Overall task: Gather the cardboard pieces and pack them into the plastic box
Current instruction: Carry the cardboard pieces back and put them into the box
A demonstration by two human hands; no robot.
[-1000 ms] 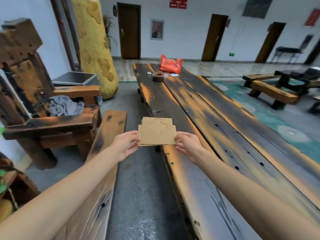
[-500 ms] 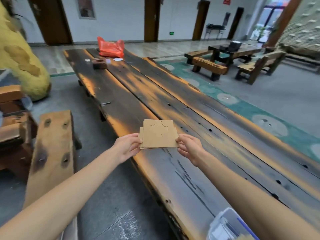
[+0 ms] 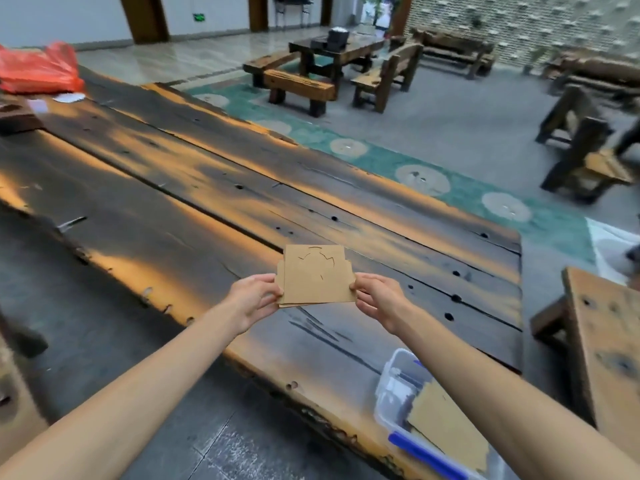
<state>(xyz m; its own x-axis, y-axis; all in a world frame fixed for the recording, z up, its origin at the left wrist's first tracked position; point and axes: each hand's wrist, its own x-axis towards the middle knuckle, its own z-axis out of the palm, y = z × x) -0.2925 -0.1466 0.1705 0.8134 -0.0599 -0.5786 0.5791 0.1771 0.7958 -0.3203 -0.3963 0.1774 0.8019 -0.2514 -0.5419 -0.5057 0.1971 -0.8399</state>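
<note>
A clear plastic box [image 3: 398, 393] with a blue latch on its near rim sits on the near right corner of the long dark wooden table [image 3: 173, 209], partly hidden under the person's right forearm. Inside it lie flat cardboard sheets [image 3: 446, 424], leaning across the bottom, with something pale beside them that is too blurred to identify. No readable writing shows on the box or the card; a small green sign on the far wall is too small to read. Above the table, further from the person than the box, a thin stack of cardboard pieces [image 3: 317, 277] is held nearly flat, its face tilted slightly toward the camera, with curved cut lines on the top sheet. The stack is close to square, so no clear long axis shows; its notched edge points away from the person. The left hand [image 3: 254, 299] pinches the stack's left edge between thumb and curled fingers, and the right hand [image 3: 379, 299] pinches the right edge likewise. A red plastic bag [image 3: 38, 69] lies at the table's far end.
</note>
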